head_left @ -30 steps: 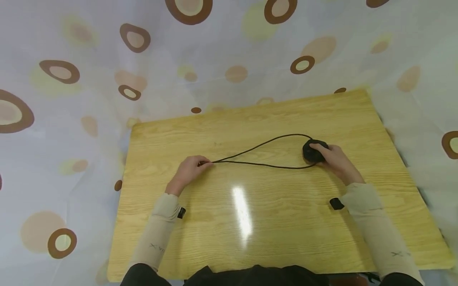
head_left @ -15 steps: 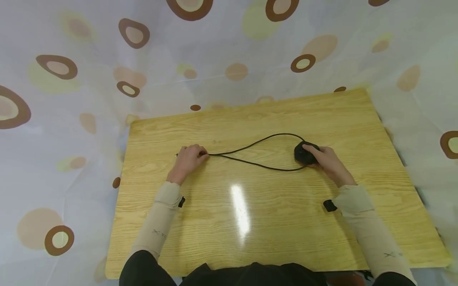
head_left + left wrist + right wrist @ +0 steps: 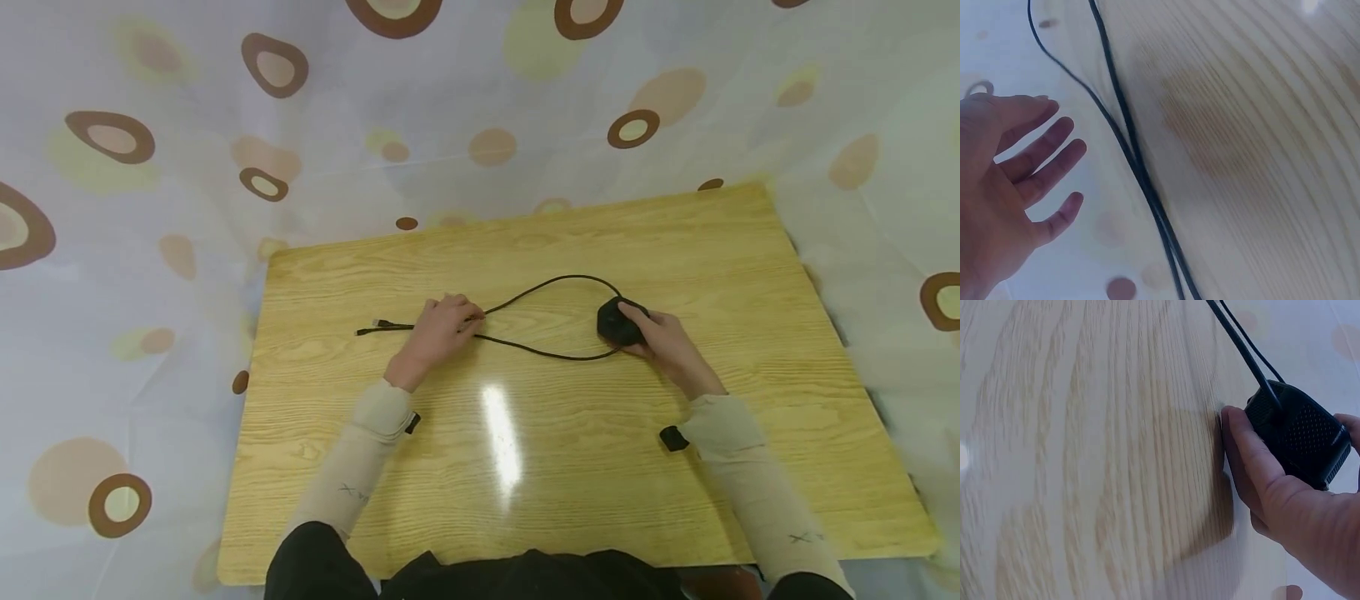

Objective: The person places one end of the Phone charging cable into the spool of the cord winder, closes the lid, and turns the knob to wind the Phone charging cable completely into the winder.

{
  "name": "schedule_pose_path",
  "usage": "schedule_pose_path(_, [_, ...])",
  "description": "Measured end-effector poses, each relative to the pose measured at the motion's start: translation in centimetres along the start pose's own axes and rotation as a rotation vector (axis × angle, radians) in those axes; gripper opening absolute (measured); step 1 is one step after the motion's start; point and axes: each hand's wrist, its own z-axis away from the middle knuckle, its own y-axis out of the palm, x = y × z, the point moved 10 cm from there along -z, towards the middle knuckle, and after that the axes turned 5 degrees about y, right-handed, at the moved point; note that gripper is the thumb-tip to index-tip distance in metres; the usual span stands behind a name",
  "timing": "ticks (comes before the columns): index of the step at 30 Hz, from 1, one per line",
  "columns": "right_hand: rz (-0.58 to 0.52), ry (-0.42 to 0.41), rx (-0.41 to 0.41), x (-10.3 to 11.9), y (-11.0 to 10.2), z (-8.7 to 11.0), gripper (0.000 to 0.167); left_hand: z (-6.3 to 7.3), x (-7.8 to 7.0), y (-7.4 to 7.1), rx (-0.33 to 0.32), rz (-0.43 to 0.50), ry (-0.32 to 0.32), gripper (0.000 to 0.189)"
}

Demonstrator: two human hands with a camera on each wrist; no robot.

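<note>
My right hand (image 3: pixel 670 346) grips a small black six-sided device (image 3: pixel 617 323) near the table's centre right. In the right wrist view, the device (image 3: pixel 1313 434) shows perforated sides, and cables run out of it. Thumb and fingers hold it from opposite sides, close over the wood. Two thin black cables (image 3: pixel 551 355) bow out from it and come together on the left under my left hand (image 3: pixel 441 333). Past that hand, their ends with small plugs (image 3: pixel 382 323) lie on the table. In the left wrist view, the hand (image 3: pixel 1007 187) has loosely spread fingers, apart from the cables (image 3: pixel 1132 140).
The light wooden table (image 3: pixel 600 475) has a bright glare streak in front of the cables. A pale cloth (image 3: pixel 450 92) with brown and beige spots rises behind the table and along its sides.
My left hand first pinched the cable ends; it has let go and moved right along the cables, leaving the plugs showing. My right hand has shifted left with the device.
</note>
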Motion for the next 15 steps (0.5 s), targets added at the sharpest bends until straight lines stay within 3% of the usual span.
schedule_pose_path(8, [-0.027, -0.015, 0.017, -0.2, 1.8, -0.2, 0.083, -4.1, -7.0, 2.0, 0.021, -0.044, 0.156, 0.023])
schedule_pose_path(15, [0.212, -0.049, -0.092, -0.6, 2.1, 0.0, 0.084, -6.5, -12.8, 3.7, -0.063, -0.164, 0.368, 0.029])
